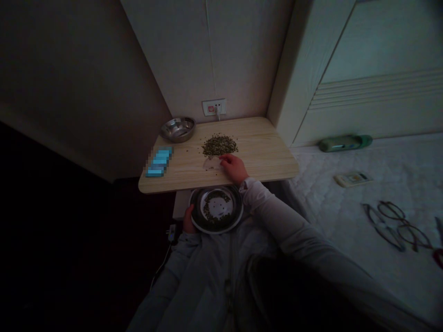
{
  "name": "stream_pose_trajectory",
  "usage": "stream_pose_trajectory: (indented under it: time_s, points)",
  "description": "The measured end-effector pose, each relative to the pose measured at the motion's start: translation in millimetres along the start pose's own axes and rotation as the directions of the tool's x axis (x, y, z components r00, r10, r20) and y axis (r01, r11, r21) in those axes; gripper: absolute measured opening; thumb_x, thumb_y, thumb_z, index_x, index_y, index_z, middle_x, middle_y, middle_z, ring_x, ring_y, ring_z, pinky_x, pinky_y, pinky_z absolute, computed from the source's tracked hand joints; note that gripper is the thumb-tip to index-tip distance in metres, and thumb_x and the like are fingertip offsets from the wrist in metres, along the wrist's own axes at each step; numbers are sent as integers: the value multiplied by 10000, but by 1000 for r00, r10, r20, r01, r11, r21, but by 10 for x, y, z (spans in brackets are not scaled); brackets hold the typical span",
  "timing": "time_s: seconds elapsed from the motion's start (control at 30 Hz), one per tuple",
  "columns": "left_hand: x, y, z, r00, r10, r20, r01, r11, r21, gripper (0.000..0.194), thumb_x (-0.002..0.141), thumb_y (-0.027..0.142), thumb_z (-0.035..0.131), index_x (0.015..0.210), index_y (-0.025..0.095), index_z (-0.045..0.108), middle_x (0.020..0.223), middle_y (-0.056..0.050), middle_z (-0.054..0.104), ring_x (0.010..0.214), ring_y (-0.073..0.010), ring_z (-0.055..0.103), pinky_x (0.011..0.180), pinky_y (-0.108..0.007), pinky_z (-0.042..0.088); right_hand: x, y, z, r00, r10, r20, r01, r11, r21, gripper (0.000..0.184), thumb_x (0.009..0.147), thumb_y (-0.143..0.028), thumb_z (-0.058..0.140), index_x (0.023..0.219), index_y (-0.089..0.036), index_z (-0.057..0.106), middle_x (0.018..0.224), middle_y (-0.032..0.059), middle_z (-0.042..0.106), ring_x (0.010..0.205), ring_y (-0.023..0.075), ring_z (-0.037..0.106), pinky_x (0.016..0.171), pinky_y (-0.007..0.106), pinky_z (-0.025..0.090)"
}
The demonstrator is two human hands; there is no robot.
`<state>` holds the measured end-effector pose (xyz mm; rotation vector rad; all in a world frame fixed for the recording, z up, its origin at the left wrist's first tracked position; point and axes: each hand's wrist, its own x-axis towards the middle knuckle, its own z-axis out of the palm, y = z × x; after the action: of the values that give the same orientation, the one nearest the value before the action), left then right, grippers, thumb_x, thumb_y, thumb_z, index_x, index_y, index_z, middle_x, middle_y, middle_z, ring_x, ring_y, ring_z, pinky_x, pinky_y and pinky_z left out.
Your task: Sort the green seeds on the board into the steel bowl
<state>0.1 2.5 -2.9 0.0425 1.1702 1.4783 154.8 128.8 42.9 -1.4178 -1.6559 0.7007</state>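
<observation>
A pile of small dark green beans [219,145] lies on a light wooden table [263,152]. My right hand [234,168] rests on the table just in front of the pile, fingers curled on a small pale card-like piece [211,163]. Below the table's front edge my left hand [188,220] holds the rim of a steel bowl [216,210] with some beans inside.
A second steel bowl [177,128] sits at the table's back left, a blurred blue item [159,162] at the left edge. A wall socket [214,107] is behind. On the bed to the right lie a green object [345,143], a remote [352,179] and glasses [394,223].
</observation>
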Motion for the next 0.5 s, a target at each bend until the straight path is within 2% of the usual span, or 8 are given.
stream_pose_trajectory:
  time_s: [0.13,0.27,0.5]
  points:
    - [-8,7,16,1000,20,-11,-20,999,26,237,684,242,489,495,198,626,593,-39,657,852,-220,599,850,-331,416,-5,-7,-2,1000,-5,16,5,1000,-9,272,703,-229,454,912,-186,623,790,10,630,730,123,545,706,252,415]
    - [-10,4,25,1000,-29,4,29,1000,-1,255,700,251,469,544,173,656,600,-51,661,829,-227,608,847,-353,420,-16,-22,-13,1000,-3,31,3,1000,-10,256,699,-222,458,884,-179,629,764,8,630,710,124,549,685,247,418]
    - [-11,0,15,999,-36,34,36,999,-11,313,740,248,436,523,177,649,634,-55,672,782,-211,618,796,-320,455,-6,-17,-8,1000,-3,26,3,1000,-14,263,708,-233,453,895,-168,628,788,20,631,723,127,548,683,245,416]
